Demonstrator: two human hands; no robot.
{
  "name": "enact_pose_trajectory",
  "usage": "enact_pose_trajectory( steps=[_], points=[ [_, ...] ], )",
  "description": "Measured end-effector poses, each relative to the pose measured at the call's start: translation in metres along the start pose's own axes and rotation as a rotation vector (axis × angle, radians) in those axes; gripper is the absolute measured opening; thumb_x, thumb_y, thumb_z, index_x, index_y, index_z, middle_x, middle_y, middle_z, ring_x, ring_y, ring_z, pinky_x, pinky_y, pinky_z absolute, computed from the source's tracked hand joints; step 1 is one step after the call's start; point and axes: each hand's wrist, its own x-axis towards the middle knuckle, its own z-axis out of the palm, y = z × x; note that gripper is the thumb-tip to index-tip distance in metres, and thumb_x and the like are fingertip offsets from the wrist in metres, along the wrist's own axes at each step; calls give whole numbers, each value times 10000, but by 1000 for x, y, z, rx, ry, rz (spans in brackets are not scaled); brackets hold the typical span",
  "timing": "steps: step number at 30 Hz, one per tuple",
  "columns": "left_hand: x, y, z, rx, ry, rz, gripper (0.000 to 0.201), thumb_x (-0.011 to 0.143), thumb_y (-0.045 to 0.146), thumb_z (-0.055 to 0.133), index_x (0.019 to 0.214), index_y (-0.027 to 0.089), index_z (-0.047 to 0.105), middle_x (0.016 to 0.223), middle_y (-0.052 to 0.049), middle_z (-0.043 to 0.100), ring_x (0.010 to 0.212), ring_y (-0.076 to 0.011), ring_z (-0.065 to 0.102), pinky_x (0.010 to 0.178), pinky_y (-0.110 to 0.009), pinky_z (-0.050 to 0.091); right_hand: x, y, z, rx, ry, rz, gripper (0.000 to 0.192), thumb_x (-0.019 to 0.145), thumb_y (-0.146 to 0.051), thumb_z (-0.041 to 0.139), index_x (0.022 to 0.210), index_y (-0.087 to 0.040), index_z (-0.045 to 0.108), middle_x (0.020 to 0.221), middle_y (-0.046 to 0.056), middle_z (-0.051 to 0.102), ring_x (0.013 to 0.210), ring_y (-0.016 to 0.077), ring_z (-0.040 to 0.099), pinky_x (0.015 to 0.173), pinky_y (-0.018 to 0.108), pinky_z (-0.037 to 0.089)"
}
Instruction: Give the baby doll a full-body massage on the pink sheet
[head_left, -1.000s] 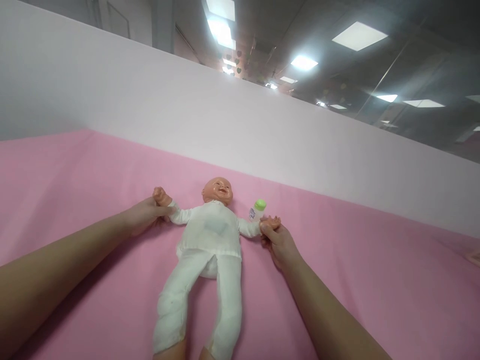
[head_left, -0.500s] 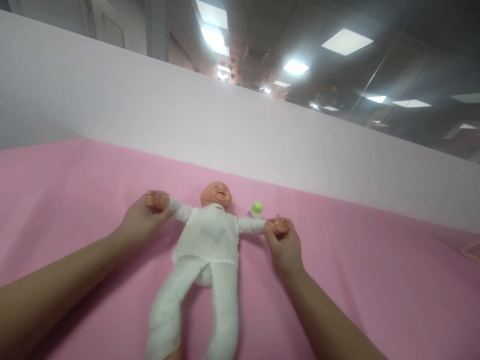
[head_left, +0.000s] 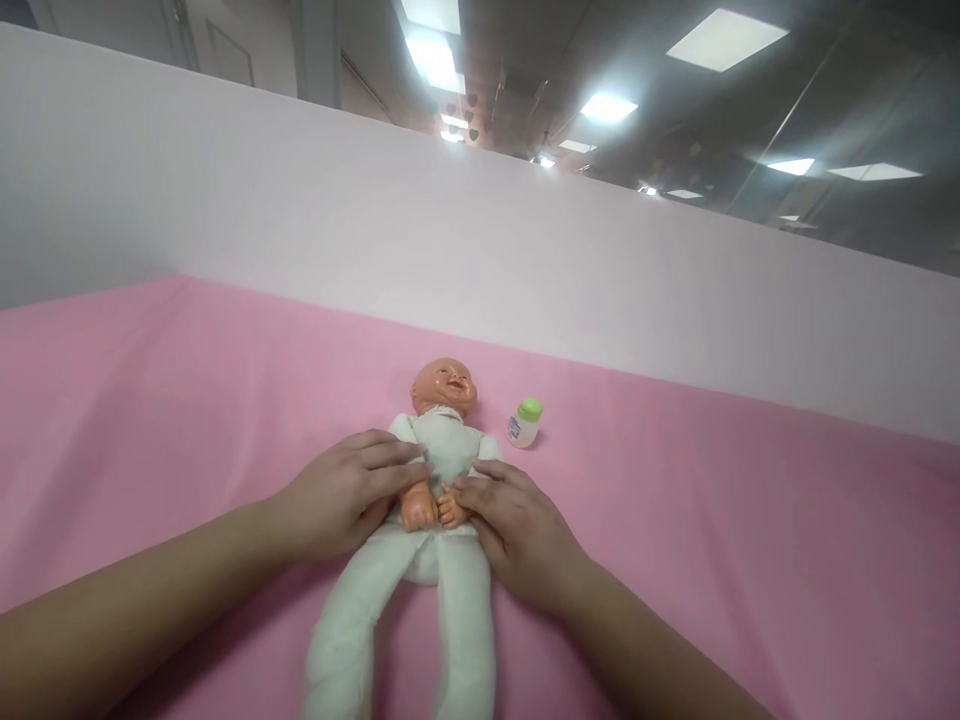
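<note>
A baby doll [head_left: 450, 445] with a white cloth body lies on its back, its head away from me and its legs toward me. Both of its arms are folded down, so the plastic hands meet over its belly. My left hand [head_left: 349, 495] is closed around the doll's arm on the left, fingers over the sleeve. On the other side, my right hand [head_left: 525, 530] grips the other arm near the wrist, fingers across it. The doll's feet are out of view.
A small clear bottle with a green cap [head_left: 526, 425] stands right of the doll's head. Pink cloth [head_left: 712, 540] covers the surface. Behind it rises a white panel [head_left: 375, 230], with ceiling lights beyond.
The doll's arms were stretched out sideways. Both my hands have brought them inward and down onto its belly, still holding them.
</note>
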Motion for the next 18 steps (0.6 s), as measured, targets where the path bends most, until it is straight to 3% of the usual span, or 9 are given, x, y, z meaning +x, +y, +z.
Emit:
enact_pose_trajectory(
  steps=[4, 7, 10, 13, 15, 18],
  points=[
    [-2, -4, 6, -91, 156, -61, 414, 871, 234, 618, 1272, 298, 696, 1236, -73, 727, 1122, -282, 648, 985, -434, 519, -5, 8, 3, 40, 85, 138, 424, 898, -121, 576, 1285, -283, 639, 1290, 40, 697, 1301, 265, 575, 1122, 511, 475],
    [-1, -7, 5, -172, 251, -337, 366, 855, 356, 670, 1213, 293, 706, 1179, -57, 743, 1083, -291, 665, 974, -419, 511, -8, 18, 0, 135, 230, 379, 392, 890, -225, 629, 1278, -278, 631, 1268, 71, 696, 1196, 282, 640, 1055, 510, 518],
    [0, -16, 0, -312, 316, -670, 346, 841, 458, 671, 1132, 274, 700, 1113, -48, 751, 1030, -300, 679, 904, -397, 523, -13, 34, -5, 326, 459, 620, 442, 911, -364, 650, 1334, -263, 566, 1324, 103, 661, 1181, 275, 651, 1016, 468, 540],
    [-3, -38, -2, -453, 422, -862, 305, 834, 472, 656, 1028, 238, 666, 1012, -42, 746, 961, -280, 688, 802, -360, 529, -18, 56, -9, 501, 655, 790, 515, 890, -432, 685, 1347, -270, 512, 1367, 103, 632, 1241, 264, 624, 1018, 424, 542],
    [-6, -56, 0, -512, 509, -966, 301, 804, 447, 675, 997, 218, 650, 972, -47, 736, 918, -266, 690, 749, -337, 527, -20, 72, -12, 593, 690, 913, 514, 845, -429, 739, 1289, -277, 530, 1306, 95, 662, 1190, 268, 651, 940, 400, 587],
    [-10, -76, 4, -558, 552, -1056, 318, 742, 404, 707, 953, 180, 626, 887, -69, 721, 787, -251, 687, 659, -324, 518, -23, 92, -14, 740, 603, 1104, 405, 788, -383, 793, 1110, -248, 587, 1063, 86, 708, 941, 258, 709, 736, 377, 638]
  ],
)
